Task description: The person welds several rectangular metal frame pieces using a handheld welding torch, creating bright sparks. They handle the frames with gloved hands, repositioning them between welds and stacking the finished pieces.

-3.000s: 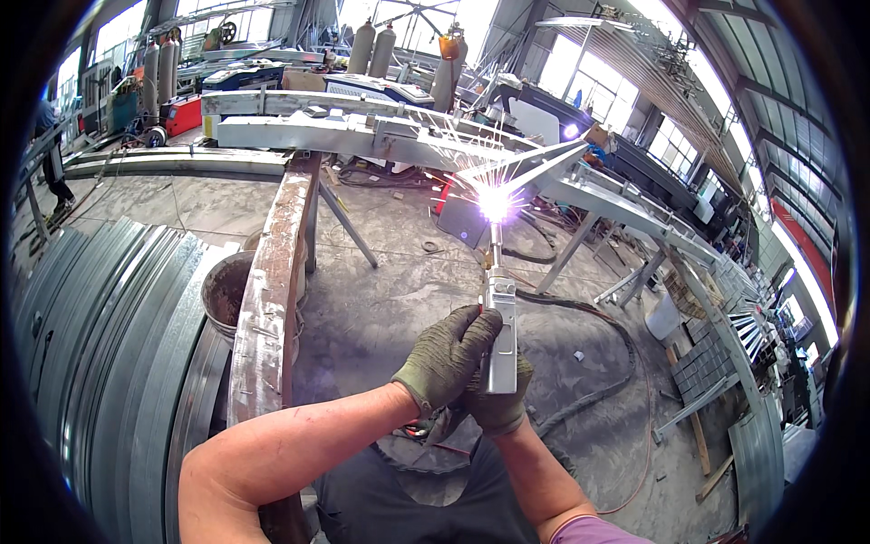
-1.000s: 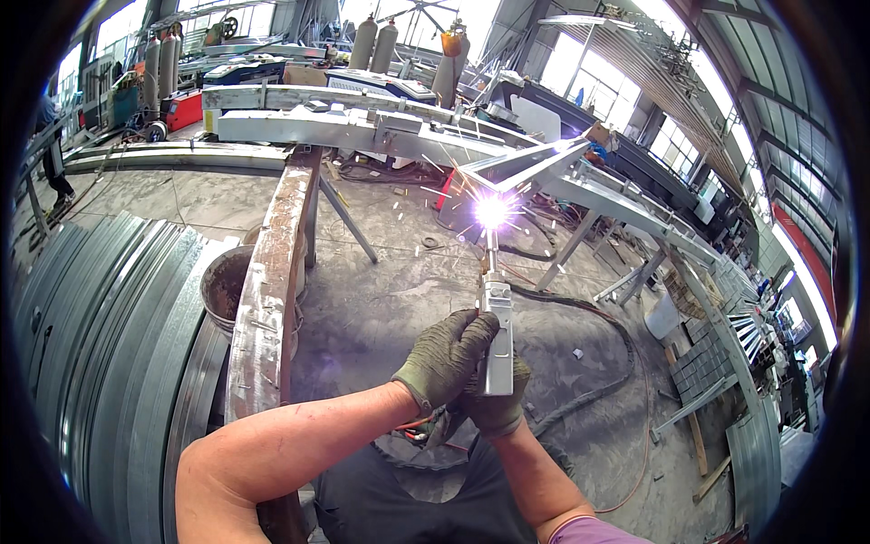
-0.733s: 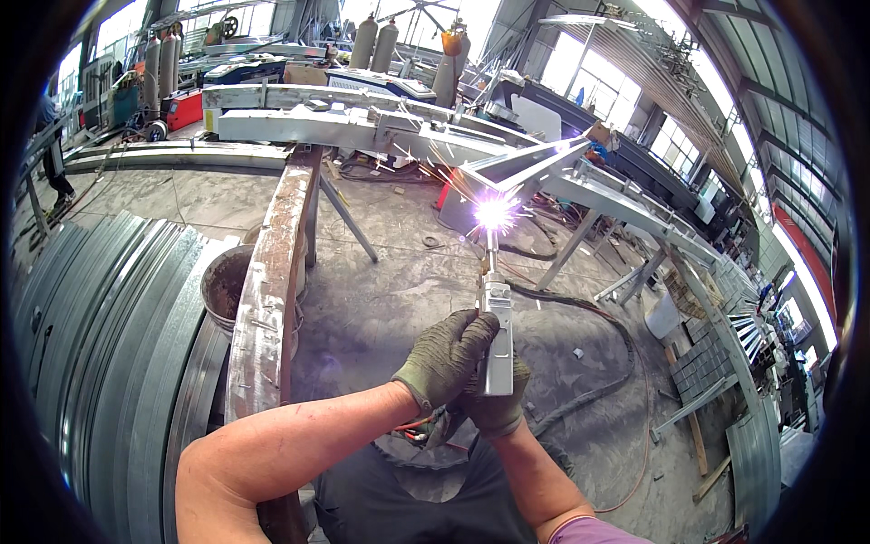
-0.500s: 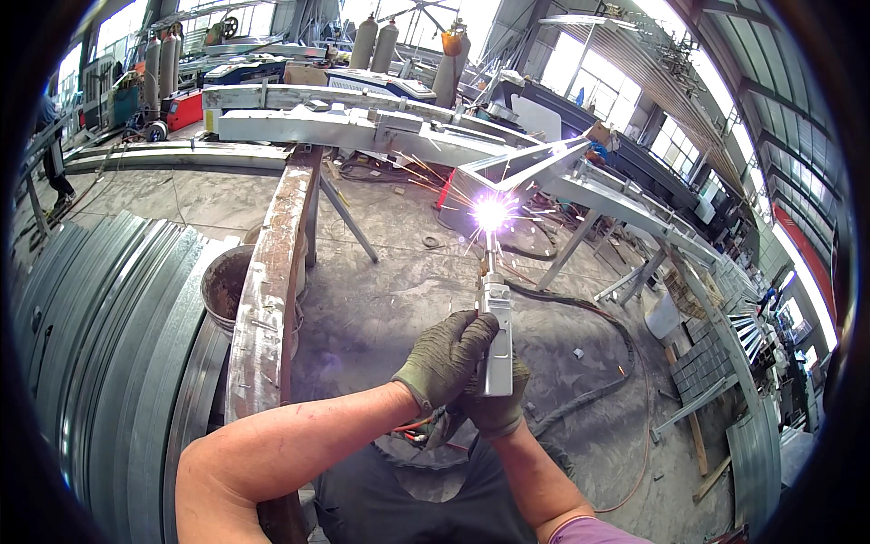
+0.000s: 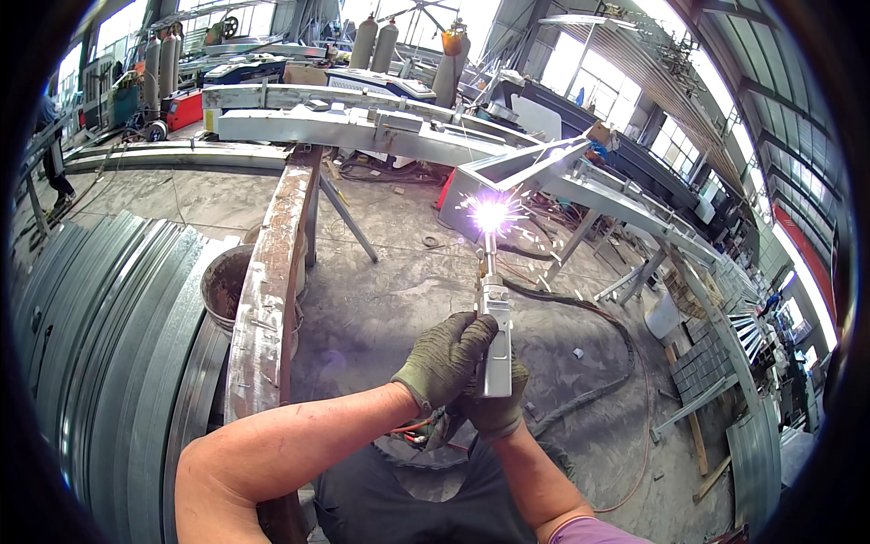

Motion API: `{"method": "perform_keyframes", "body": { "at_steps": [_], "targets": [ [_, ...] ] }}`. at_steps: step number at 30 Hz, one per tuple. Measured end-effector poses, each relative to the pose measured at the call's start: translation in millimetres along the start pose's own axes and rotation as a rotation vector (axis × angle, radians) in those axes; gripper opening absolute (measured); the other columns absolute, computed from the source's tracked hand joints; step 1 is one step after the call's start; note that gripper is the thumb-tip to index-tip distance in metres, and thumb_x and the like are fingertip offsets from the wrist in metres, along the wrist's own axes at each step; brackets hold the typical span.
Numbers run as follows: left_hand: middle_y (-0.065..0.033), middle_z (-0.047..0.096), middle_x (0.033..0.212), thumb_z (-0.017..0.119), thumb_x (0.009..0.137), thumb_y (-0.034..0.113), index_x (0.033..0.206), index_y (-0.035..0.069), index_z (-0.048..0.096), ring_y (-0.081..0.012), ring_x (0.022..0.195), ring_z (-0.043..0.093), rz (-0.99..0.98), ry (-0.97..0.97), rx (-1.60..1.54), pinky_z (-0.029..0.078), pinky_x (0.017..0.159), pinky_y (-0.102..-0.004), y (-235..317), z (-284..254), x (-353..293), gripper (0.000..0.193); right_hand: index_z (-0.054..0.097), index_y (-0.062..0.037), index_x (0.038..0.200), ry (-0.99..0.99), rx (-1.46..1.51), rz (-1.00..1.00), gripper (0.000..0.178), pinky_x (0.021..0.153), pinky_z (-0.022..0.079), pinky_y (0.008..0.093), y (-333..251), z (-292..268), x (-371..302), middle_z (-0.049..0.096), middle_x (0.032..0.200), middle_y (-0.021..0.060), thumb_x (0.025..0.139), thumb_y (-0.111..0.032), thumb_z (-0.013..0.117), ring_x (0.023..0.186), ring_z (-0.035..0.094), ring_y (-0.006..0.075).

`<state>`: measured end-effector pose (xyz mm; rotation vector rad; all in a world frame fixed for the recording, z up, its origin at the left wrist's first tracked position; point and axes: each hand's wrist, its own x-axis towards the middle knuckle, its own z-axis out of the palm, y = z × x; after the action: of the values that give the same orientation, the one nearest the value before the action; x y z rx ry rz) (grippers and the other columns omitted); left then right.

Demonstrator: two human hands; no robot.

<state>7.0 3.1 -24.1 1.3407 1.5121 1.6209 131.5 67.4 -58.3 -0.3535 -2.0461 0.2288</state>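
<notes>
Both my hands wear dark green work gloves and grip one silver welding gun (image 5: 496, 340). My left hand (image 5: 444, 355) is closed round the gun's left side, thumb along its body. My right hand (image 5: 501, 404) is wrapped below and behind the gun, partly hidden by it. The nozzle points away from me, and a bright violet-white arc with sparks (image 5: 491, 216) burns at its tip. That glare hides the exact contact spot, at the near corner of a grey metal frame piece (image 5: 459, 210). Coloured hoses and cables (image 5: 419, 437) hang below my hands.
A rusty beam (image 5: 275, 272) runs along my left, beside a bucket (image 5: 223, 286) and stacked galvanized profiles (image 5: 118, 335). Long metal tubes (image 5: 308, 129) cross ahead. A black hose (image 5: 625, 354) curves over the floor at right. Gas cylinders (image 5: 362, 43) stand behind.
My hands and the welding gun stay almost in place. The arc still burns; its sparks now scatter more to the lower right, and the long orange streaks at upper left are gone.
</notes>
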Motion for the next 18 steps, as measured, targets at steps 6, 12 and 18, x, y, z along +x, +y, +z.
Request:
{"method": "perform_keyframes", "body": {
  "at_steps": [6,12,18],
  "targets": [
    [-0.0212,0.072,0.103,0.047,0.111,0.035,0.112,-0.001,0.068,-0.0333,0.094,0.068,-0.033,-0.005,-0.048,0.053,0.089,-0.0444,0.1,1.2,0.1,0.041,0.069,-0.006,0.102,-0.021,0.003,0.024,0.019,0.06,0.052,0.0423,-0.4,-0.4,-0.5,0.065,0.085,0.0123,0.088,-0.019,0.073,0.071,0.067,0.0344],
    [-0.022,0.072,0.107,0.048,0.11,0.035,0.115,-0.001,0.068,-0.0328,0.099,0.068,-0.046,0.009,-0.036,0.052,0.091,-0.0435,3.9,1.3,-2.2,0.041,0.068,-0.006,0.102,0.002,-0.032,-0.012,0.019,0.059,0.052,0.0421,-0.6,0.3,0.6,0.064,0.084,0.012,0.088,-0.019,0.073,0.069,0.067,0.034],
    [-0.0226,0.07,0.111,0.048,0.11,0.032,0.116,-0.001,0.067,-0.0364,0.102,0.068,-0.015,0.0,0.029,0.052,0.093,-0.0446,1.7,0.3,-2.8,0.038,0.068,-0.0059,0.103,-0.058,-0.012,0.063,0.02,0.058,0.052,0.0416,0.4,-2.3,-6.3,0.064,0.085,0.0118,0.088,-0.019,0.073,0.068,0.067,0.0339]
  ]
}}
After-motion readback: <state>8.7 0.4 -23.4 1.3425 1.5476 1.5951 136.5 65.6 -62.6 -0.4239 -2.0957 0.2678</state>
